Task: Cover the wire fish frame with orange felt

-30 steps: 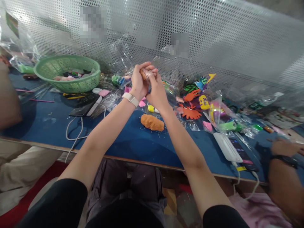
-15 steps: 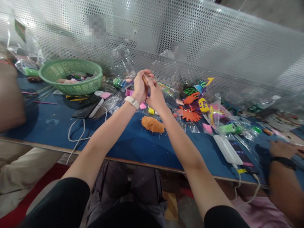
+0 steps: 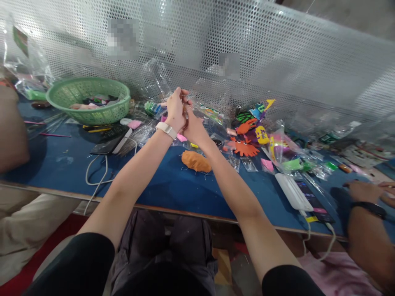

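Observation:
Over the far side of the blue table (image 3: 160, 176), my two hands are cupped together. My left hand (image 3: 176, 109), with a white watch band at its wrist, curls over from the left. My right hand (image 3: 194, 125) presses against it from the right. Between the palms a small brown lump (image 3: 185, 110) partly shows; the fingers hide most of it. Below the hands lies an orange oval cloth-like piece (image 3: 196, 161) with loose threads at its edges, touched by neither hand.
To the left are a green basket (image 3: 89, 117) of odds and ends, a black phone (image 3: 111, 144) and its white cable. An orange crab figure (image 3: 245, 147), clear packets and a white power bank (image 3: 293, 191) lie right. Co-workers' arms flank me; a perforated metal screen (image 3: 191, 37) stands behind.
My joined hands have shifted slightly left, and the left hand has turned further over the right. The view has swung a little; the orange piece stays on the table.

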### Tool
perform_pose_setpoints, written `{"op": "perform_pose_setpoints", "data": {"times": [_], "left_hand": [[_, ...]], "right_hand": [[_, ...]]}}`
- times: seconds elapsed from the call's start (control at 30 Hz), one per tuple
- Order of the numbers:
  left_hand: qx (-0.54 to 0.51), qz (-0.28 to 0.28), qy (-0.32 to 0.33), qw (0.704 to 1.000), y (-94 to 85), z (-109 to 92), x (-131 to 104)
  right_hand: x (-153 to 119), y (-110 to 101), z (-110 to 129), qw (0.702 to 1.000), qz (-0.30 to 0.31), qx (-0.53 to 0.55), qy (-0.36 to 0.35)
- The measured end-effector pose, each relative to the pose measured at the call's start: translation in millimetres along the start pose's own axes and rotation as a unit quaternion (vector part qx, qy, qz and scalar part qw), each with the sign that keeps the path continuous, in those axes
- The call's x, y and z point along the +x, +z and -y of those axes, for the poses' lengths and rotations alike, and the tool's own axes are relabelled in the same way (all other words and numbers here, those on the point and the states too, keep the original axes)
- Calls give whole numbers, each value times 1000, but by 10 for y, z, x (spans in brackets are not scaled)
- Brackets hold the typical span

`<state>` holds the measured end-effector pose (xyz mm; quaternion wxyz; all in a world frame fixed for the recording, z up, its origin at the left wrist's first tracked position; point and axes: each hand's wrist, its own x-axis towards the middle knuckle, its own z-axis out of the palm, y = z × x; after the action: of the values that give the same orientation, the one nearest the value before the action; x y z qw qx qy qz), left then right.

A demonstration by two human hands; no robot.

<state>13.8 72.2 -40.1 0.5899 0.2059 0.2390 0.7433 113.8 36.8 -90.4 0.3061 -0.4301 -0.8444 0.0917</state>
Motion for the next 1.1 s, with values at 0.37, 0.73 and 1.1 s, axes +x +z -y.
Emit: {"op": "perform_pose_setpoints", "data": {"times": [0.37,0.73,1.1], "left_hand": [[-59,-51,-76,994,-216,54,353],[-81,-10,-92,992,-408,-48,478],[-167,-57,-70,982,-764,-181,870]], "right_hand": [[-88,-85,129,998,42,-53,15],[-115,-157,150,987,24,-156,16],[-214,-750,241,997,-14,-56,-53]]}}
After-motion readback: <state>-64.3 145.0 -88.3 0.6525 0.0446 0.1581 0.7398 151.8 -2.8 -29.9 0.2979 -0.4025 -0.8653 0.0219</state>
